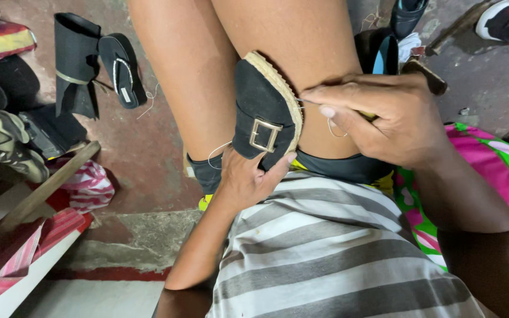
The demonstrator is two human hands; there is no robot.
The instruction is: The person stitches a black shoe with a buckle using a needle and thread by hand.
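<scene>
From the head camera, looking down past my striped shirt (325,247): the black sandal (264,115) sits wedged between my knees, sole edge turned toward my right side, buckle facing up at me. My left hand (245,176) cups it from below, fingers closed around the heel end with the thumb pressed against the upper. My right hand (384,118) is pinched shut at the woven rim, fingertips (319,94) together on what looks like a needle, too fine to make out for sure, with a thin pale thread (332,128) looping beneath.

I judge the sandal light and easy to turn, but stiff along the sole; the black upper looks like soft suede that gives under a thumb. The braided rope trim (283,82) seems rough, so it should not slip. The best hold is where I have it: under the sole, braced by the legs.

It is black, with a square metal buckle (264,134) on a broad strap and a tan rope edge. More shoes (98,65) lie on the reddish floor (142,147).
</scene>
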